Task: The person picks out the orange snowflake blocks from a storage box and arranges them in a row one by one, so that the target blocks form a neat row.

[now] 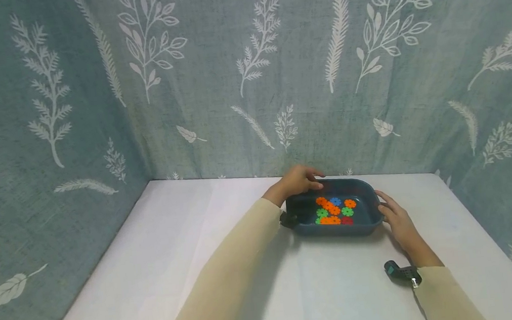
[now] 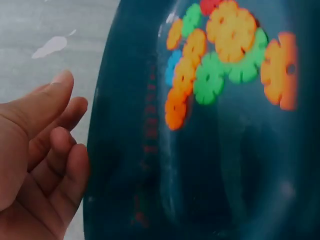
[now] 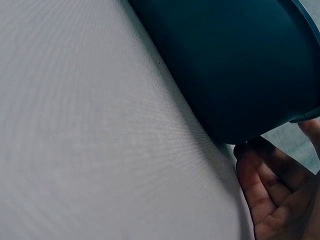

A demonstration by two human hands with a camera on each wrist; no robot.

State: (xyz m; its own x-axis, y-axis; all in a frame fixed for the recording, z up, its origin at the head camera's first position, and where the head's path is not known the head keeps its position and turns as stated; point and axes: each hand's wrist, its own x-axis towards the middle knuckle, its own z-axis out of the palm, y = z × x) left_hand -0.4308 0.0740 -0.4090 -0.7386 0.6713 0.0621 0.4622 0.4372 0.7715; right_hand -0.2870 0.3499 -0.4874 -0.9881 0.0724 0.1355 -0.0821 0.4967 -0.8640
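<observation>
A dark teal plastic tub [image 1: 335,231] stands near the back of the white table. Several flower-shaped plastic discs [image 1: 334,210] in orange, green, blue and red lie inside it. My left hand [image 1: 301,180] is at the tub's back left rim; in the left wrist view its fingers [image 2: 75,167] are loosely bent beside the rim, with nothing between them and the thumb. At the tub's right end, my right hand [image 1: 396,219] holds it. In the right wrist view, the fingertips [image 3: 245,150] touch the tub's lower edge and the thumb is by the rim.
A white table [image 1: 198,226] spreads out in front and to both sides. Grey-green cloth [image 1: 217,82] with white leaf prints hangs behind the tub and along the sides. A black wrist device [image 1: 402,272] with a cable sits at the right wrist.
</observation>
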